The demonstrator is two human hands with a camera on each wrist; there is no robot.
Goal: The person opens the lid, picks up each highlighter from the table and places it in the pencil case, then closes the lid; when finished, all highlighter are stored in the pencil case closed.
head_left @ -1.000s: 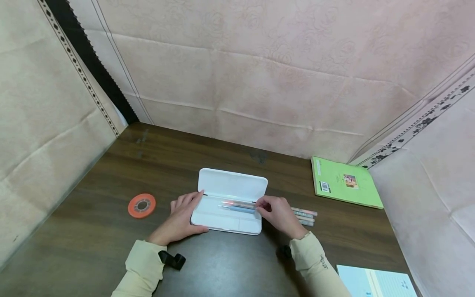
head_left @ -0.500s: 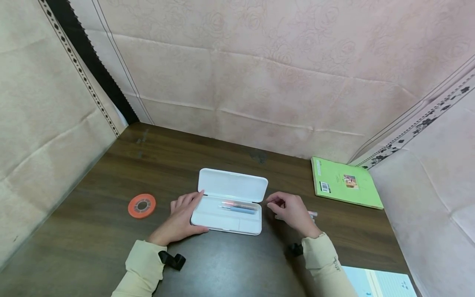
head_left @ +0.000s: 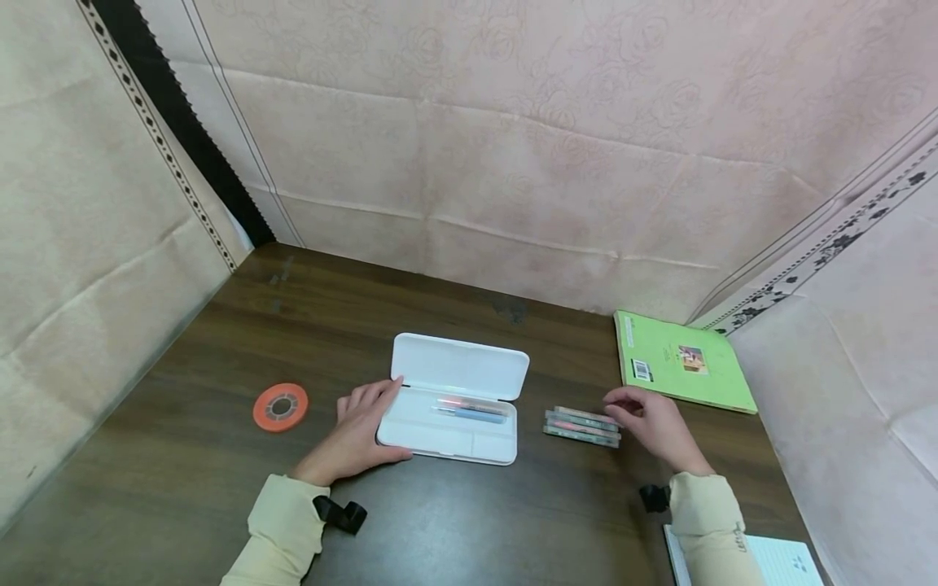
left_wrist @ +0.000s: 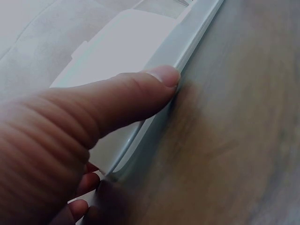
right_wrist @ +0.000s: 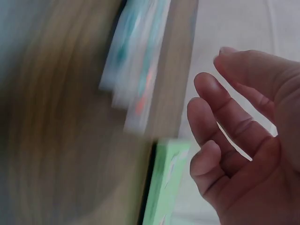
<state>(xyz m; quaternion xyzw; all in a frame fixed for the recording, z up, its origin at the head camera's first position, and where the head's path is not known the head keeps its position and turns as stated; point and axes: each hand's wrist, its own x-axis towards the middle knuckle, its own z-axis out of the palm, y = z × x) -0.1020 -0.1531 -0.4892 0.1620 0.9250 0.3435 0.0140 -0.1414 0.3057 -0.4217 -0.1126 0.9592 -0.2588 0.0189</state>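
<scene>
I am at a study desk (head_left: 469, 529) with a dark wood-grain top, in a nook hung with pale, creased cloth: a back sheet (head_left: 469, 163) at twelve o'clock, a left sheet (head_left: 95, 244) at ten, a right sheet (head_left: 865, 325) at three. Around my open white pencil case (head_left: 458, 364) lie pens (head_left: 582, 427) at three, a green book (head_left: 674, 358) at two, a blue notebook (head_left: 784, 557) at four. Home, school or office, I cannot tell.

The left hand (head_left: 355, 431) hides part of the white case (head_left: 440, 437)
</scene>
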